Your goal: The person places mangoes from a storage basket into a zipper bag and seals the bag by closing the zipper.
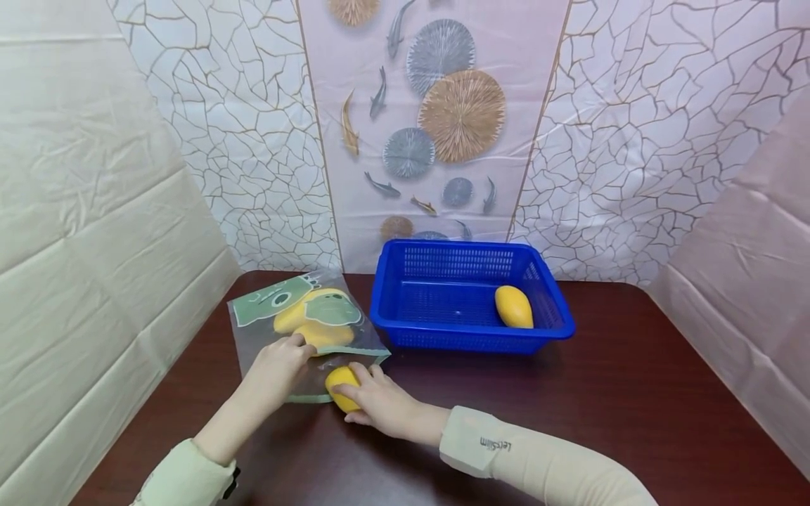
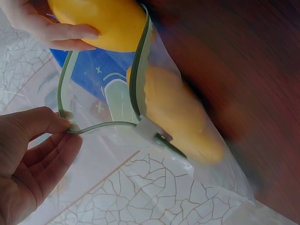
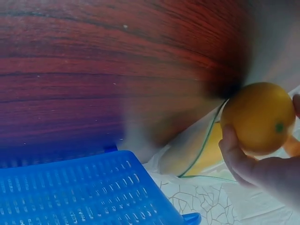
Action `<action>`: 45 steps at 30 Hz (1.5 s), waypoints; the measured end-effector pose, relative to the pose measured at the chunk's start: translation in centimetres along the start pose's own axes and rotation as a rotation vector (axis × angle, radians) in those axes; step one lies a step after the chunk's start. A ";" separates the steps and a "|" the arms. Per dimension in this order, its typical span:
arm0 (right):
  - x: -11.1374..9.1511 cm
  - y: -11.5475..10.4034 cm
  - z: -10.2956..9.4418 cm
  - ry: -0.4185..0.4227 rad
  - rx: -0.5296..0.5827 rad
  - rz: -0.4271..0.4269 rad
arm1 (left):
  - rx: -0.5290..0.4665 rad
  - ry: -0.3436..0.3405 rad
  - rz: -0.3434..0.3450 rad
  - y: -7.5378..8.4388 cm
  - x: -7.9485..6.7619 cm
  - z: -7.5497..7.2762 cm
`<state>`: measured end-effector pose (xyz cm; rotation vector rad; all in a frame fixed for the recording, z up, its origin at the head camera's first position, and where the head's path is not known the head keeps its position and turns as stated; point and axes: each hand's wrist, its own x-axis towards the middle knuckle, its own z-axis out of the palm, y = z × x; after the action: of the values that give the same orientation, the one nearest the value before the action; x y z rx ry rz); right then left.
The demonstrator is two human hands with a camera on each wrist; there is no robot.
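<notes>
My left hand [image 1: 283, 365] pinches the green-edged rim of a clear zip bag [image 2: 136, 84], holding its mouth apart. Yellow mangoes [image 1: 323, 334] lie inside the bag, under its green cartoon print. At the bag's mouth, my right hand [image 1: 382, 404] grips another mango [image 1: 342, 388] between thumb and fingers. In the right wrist view this held mango [image 3: 258, 117] shows a small green spot on its end, and the bag's edge runs right beside it. Seen from the left wrist, the held mango [image 2: 103, 23] is at the opening, partly behind the rim.
A blue plastic basket [image 1: 471, 336] stands at the back of the dark wooden table [image 1: 601, 414], right of the bag. One mango [image 1: 514, 306] lies in its right end. Patterned cloth [image 1: 266, 140] hangs behind the table, with pale cloth walls at both sides.
</notes>
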<state>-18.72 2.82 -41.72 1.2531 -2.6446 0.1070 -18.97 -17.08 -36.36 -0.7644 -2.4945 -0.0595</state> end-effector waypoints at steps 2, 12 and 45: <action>0.2 0.0 -0.1 -0.027 0.012 -0.007 | 0.008 0.001 0.004 0.0 0.0 0.0; 1.6 -0.1 0.3 -0.058 -0.075 -0.012 | 0.007 0.003 0.013 0.1 0.2 0.3; 4.1 0.7 1.8 0.248 -0.636 -0.335 | 0.015 0.020 0.035 0.5 0.4 0.4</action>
<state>-22.08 -0.10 -42.52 1.3090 -1.9797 -0.5475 -19.18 -16.36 -36.51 -0.7974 -2.4594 -0.0360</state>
